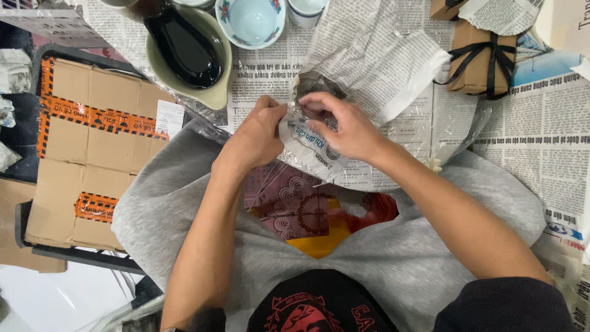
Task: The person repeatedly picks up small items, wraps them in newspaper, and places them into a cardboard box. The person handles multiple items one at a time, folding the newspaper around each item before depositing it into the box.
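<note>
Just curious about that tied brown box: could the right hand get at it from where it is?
Probably yes: the tied brown box lies uncovered on the newspaper, nothing between, though the right hand is busy with wrapping.

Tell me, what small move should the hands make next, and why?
Probably fold the loose newspaper sheet down over the bundle. Both the left hand and right hand pinch the half-wrapped object, and its dark top is uncovered.

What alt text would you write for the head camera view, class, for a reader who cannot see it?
A person's left hand and right hand grip a bundle wrapped in newspaper over their lap. Bowls, a small tied brown box and a taped cardboard box lie around.
</note>
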